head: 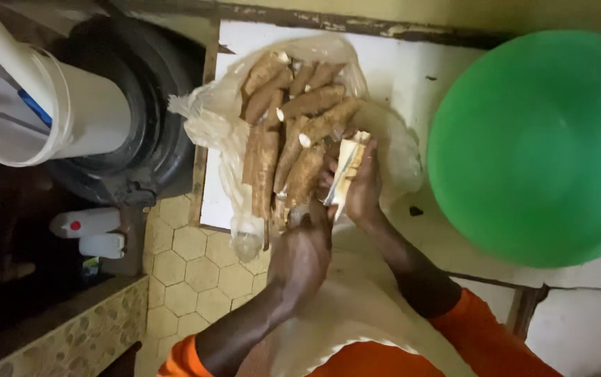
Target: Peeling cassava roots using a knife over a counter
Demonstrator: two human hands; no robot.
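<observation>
**Roots on bench, one being held**

Left hand [300,255]: grip closed, apparently round a small tool at the top of the fist; tool mostly hidden, kind not clear. Right hand [364,185]: grip closed round a partly peeled root [348,166], pale flesh showing, held tilted just above the pile. Pile of brown roots [293,132]: lying in an open clear plastic bag [206,115], on the white bench [398,70], touching one another. Green bowl [534,146]: on the bench, right of the hands, near but apart. White bucket [70,112]: left of the bench, atop a dark round drum [160,105]. Two white bottles [91,234]: on the floor below. Orange sleeves at both arms.
</observation>
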